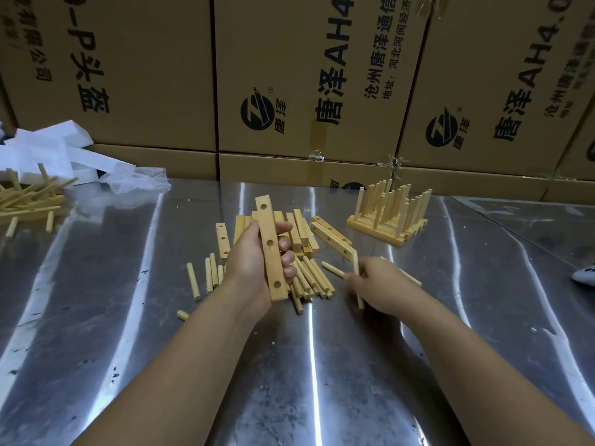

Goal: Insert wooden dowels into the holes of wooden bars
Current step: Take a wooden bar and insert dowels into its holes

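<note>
My left hand (pixel 254 262) grips a wooden bar (pixel 271 246) with three empty holes, held nearly upright above the table. My right hand (pixel 376 284) pinches a wooden dowel (pixel 356 270) that stands almost vertical, just right of the bar. Loose dowels (pixel 309 281) lie fanned out beneath my left hand. Behind them is a pile of empty bars (pixel 299 233). Two more drilled bars (pixel 331 236) lie side by side to the right of it.
Several finished bars with upright dowels (pixel 389 210) stand at the back right. More sticks (pixel 29 197) and white plastic wrap (pixel 64 152) lie at the far left. Cardboard boxes (pixel 306 75) wall off the back of the metal table (pixel 161 317). A white object (pixel 584 275) shows at the right edge.
</note>
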